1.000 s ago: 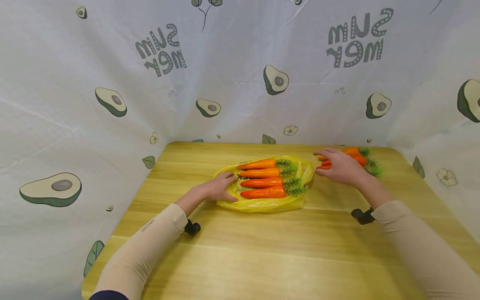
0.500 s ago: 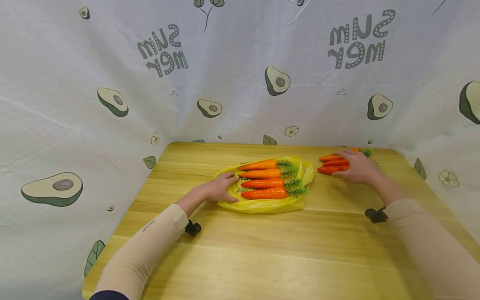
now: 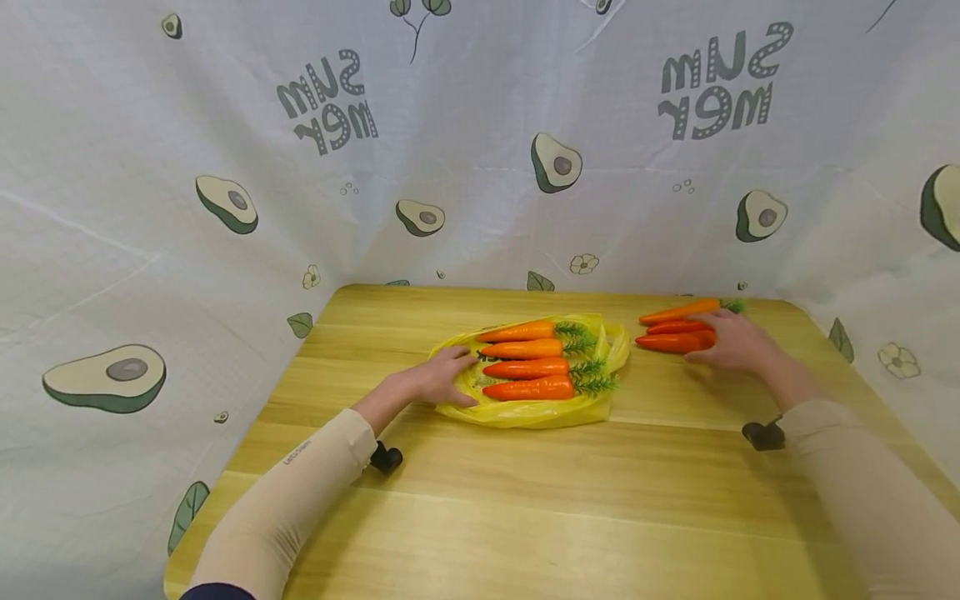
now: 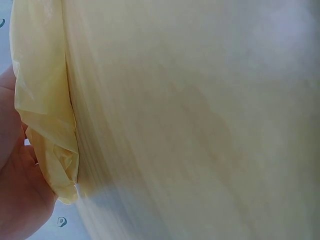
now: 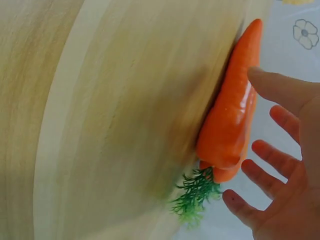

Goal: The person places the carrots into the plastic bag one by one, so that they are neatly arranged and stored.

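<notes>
My left hand (image 3: 435,379) rests at the left end of a yellow plastic bag (image 3: 536,414), fingers spread over its edge. Several carrots with green tops, such as a red-orange carrot (image 3: 528,389), lie side by side on the bag. In the left wrist view, a fold of the bag (image 4: 45,90) hides most of that hand. My right hand (image 3: 738,342) is spread just over three loose carrots: an orange one (image 3: 678,312), a red one (image 3: 667,327) and a nearer red-orange one (image 3: 667,342). In the right wrist view, the thumb overlaps the nearest carrot (image 5: 225,120) and the other fingers stand apart.
The carrots and bag lie on a wooden table (image 3: 525,508) with rounded far corners. A white curtain (image 3: 480,167) printed with avocados hangs behind the table and along its sides. Black wrist cameras (image 3: 386,458) sit under both wrists.
My right hand has drawn back to the right over the loose carrots, so more of their pointed ends shows. The left hand and the bag have stayed in place.
</notes>
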Demonstrator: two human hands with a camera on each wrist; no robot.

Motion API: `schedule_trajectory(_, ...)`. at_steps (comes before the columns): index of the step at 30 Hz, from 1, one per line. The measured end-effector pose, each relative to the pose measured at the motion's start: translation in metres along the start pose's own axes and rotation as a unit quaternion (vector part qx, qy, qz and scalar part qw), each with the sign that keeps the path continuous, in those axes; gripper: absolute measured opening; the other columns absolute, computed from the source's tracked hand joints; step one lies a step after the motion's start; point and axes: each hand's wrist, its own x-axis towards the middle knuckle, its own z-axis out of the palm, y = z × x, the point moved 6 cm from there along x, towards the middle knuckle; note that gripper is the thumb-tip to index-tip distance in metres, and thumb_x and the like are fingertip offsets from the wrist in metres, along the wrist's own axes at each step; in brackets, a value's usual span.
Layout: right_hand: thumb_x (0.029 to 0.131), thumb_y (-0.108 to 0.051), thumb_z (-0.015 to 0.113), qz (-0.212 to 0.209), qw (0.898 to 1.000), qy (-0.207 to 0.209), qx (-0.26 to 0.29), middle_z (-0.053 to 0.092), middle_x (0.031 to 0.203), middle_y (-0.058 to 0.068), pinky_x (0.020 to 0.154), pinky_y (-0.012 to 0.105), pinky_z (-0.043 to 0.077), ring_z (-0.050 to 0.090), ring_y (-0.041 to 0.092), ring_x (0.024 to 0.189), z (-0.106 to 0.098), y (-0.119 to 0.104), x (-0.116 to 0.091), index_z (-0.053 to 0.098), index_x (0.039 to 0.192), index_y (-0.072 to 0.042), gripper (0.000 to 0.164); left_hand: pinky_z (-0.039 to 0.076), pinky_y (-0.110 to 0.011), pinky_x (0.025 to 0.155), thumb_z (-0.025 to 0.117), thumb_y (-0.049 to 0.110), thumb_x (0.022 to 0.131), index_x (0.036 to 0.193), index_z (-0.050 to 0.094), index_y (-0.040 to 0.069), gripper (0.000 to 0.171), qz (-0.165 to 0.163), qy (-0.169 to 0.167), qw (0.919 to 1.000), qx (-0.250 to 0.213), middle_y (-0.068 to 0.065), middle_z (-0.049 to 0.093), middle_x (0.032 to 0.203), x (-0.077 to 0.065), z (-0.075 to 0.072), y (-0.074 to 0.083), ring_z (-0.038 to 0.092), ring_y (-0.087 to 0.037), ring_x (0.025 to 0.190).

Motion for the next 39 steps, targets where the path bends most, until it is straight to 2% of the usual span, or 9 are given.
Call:
schedule_trajectory(7, 0.084, -0.028, 0.081, -0.044, 0.998, 0.008, -0.048, 0.059, 0.132, 0.032, 0.089, 0.069, 0.046, 0.056, 0.057, 0.111, 0.007, 0.001, -0.002, 0.06, 0.133, 0.0, 0.06, 0.027, -0.048, 0.122, 0.073, 0.049, 0.089, 0.156, 0.037, 0.01, 0.085, 0.001, 0.002, 1.0, -0.001, -0.017, 0.02, 0.166, 0.0, 0.002, -0.001, 0.021, -0.035, 0.153)
schedule_trajectory(11, 0.083, -0.02, 0.078, -0.03, 0.999, 0.003, -0.045, 0.06, 0.129, 0.034, 0.088, 0.07, 0.046, 0.057, 0.057, 0.109, 0.008, -0.001, -0.005, 0.061, 0.133, 0.002, 0.057, 0.027, -0.047, 0.122, 0.073, 0.048, 0.089, 0.156, 0.038, 0.011, 0.084, 0.003, 0.004, 1.0, -0.002, -0.017, 0.021, 0.166, -0.001, 0.002, 0.0, 0.021, -0.035, 0.153)
schedule_trajectory(15, 0.082, -0.009, 0.07, 0.003, 1.0, 0.004, -0.016, 0.056, 0.128, 0.039, 0.093, 0.073, 0.042, 0.052, 0.059, 0.113, 0.012, 0.003, -0.007, 0.06, 0.133, 0.005, 0.054, 0.028, -0.048, 0.121, 0.073, 0.05, 0.09, 0.156, 0.037, 0.011, 0.085, 0.003, 0.001, 1.0, -0.004, -0.017, 0.02, 0.166, -0.001, 0.002, 0.001, 0.021, -0.034, 0.153)
schedule_trajectory(20, 0.084, 0.0, 0.064, -0.004, 1.0, 0.017, -0.02, 0.061, 0.118, 0.038, 0.095, 0.07, 0.043, 0.055, 0.057, 0.109, 0.016, 0.003, -0.006, 0.061, 0.129, 0.008, 0.046, 0.028, -0.048, 0.121, 0.073, 0.05, 0.09, 0.156, 0.037, 0.01, 0.085, 0.004, 0.002, 1.0, 0.0, -0.017, 0.02, 0.166, -0.001, 0.001, 0.0, 0.022, -0.034, 0.152)
schedule_trajectory(35, 0.081, 0.004, 0.062, -0.007, 1.0, 0.015, -0.02, 0.062, 0.113, 0.039, 0.088, 0.068, 0.046, 0.058, 0.055, 0.103, 0.018, 0.005, -0.006, 0.06, 0.131, 0.009, 0.05, 0.027, -0.047, 0.122, 0.073, 0.048, 0.09, 0.155, 0.038, 0.009, 0.083, 0.011, 0.007, 0.9999, -0.001, -0.019, 0.021, 0.165, -0.001, 0.001, 0.0, 0.022, -0.035, 0.152)
schedule_trajectory(39, 0.083, 0.002, 0.064, -0.007, 1.0, 0.013, -0.022, 0.061, 0.118, 0.04, 0.094, 0.071, 0.043, 0.055, 0.06, 0.109, 0.014, 0.006, -0.005, 0.058, 0.132, 0.01, 0.051, 0.027, -0.047, 0.122, 0.073, 0.048, 0.09, 0.155, 0.038, 0.008, 0.084, 0.01, 0.009, 0.9999, 0.006, -0.019, 0.021, 0.165, -0.001, 0.001, 0.0, 0.023, -0.035, 0.152)
